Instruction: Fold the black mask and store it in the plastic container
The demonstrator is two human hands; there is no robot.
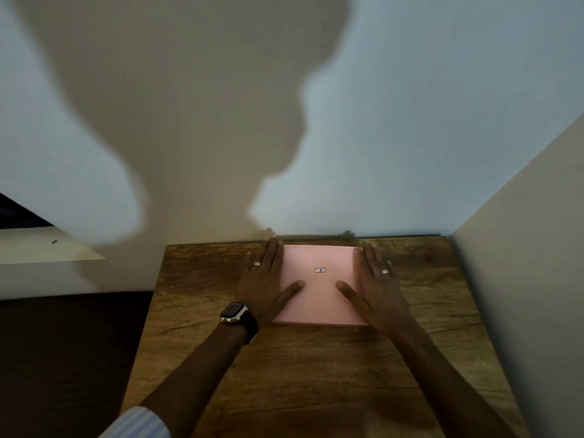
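A flat pink plastic container [319, 292] with its lid on lies at the far middle of the wooden table [316, 374], a small label at the lid's centre. My left hand [268, 279] lies along its left side, fingers straight, thumb resting on the lid. My right hand [376, 286] mirrors it on the right side, thumb on the lid. Both hands press against the container's edges. No black mask is visible anywhere in the head view.
The table's far edge meets a pale wall [410, 121] directly behind the container. A white panel [521, 248] borders the table's right side. Left of the table is a dark floor [63, 358] and a white ledge [47, 245].
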